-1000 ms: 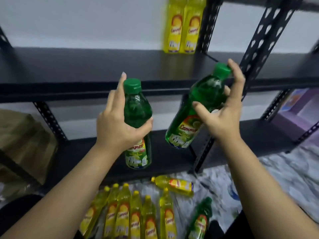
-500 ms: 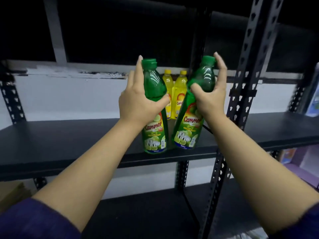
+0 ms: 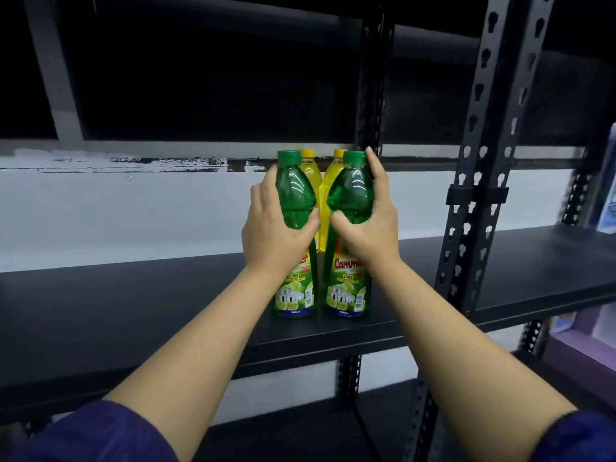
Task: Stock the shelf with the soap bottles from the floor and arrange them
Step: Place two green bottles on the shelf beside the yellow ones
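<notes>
Two green lime soap bottles stand upright side by side on the black shelf board (image 3: pixel 133 315). My left hand (image 3: pixel 273 235) grips the left green bottle (image 3: pixel 295 201) around its upper body. My right hand (image 3: pixel 370 231) grips the right green bottle (image 3: pixel 350 195) the same way, one finger up by its cap. Both bottle bases rest on the board near its front edge. Right behind them stand two yellow soap bottles (image 3: pixel 321 188), mostly hidden, with only caps and shoulders showing.
A black perforated upright post (image 3: pixel 480 195) rises just right of the bottles, with a second post (image 3: pixel 370 95) behind them. The board runs long to the left. A lower shelf (image 3: pixel 300 435) lies beneath. Coloured packaging (image 3: pixel 608 195) shows at the far right.
Both hands lifted the green bottles from below the shelf up to this board. The tilted right bottle is now upright, and both bottles have come down onto the shelf in front of the yellow ones.
</notes>
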The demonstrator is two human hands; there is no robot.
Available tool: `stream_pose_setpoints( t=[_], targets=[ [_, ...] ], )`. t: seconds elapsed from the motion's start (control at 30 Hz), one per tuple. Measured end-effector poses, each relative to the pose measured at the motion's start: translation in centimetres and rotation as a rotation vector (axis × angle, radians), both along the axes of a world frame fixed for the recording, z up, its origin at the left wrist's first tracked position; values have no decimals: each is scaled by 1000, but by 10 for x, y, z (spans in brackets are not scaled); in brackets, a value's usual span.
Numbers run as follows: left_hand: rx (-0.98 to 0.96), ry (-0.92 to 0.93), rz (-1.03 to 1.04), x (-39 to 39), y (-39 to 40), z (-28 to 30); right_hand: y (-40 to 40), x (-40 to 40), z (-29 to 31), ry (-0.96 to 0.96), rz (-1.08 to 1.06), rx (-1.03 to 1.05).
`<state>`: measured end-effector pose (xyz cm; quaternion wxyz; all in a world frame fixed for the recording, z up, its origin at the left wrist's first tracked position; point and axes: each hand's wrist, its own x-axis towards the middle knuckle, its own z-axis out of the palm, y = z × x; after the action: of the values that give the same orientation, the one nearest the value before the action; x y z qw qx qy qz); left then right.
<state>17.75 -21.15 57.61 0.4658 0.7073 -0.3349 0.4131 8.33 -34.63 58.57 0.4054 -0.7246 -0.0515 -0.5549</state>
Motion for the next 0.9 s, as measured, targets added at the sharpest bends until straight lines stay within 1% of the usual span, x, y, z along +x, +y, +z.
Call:
stream_pose_setpoints(
  t=[0.1, 0.2, 0.27, 0.37, 0.5, 0.63, 0.77, 0.9],
  targets=[
    [-42, -11, -61, 3, -5, -17, -5, 4, -9, 47, -72, -38],
    [1, -13, -127, 3, -4, -31, -3, -4, -31, 98, -280, -156],
    [40, -11, -174, 2, -2, -37, -1, -9, -48, 114, -368, -232],
    [100, -47, -172, 3, -2, -39, 2, -4, -63, 109, -379, -300],
    [139, -51, -160, 5, -9, -39, -2, 13, -62, 131, -422, -297],
    [138, -50, -125, 17, -19, -40, -28, 29, -61, 314, -534, -342],
    [141, -65, -93, 31, -34, -41, -45, 47, -58, 405, -488, -290],
    [157, -63, -59, 52, -49, -40, -61, 65, -58, 418, -428, -250]
  ],
)
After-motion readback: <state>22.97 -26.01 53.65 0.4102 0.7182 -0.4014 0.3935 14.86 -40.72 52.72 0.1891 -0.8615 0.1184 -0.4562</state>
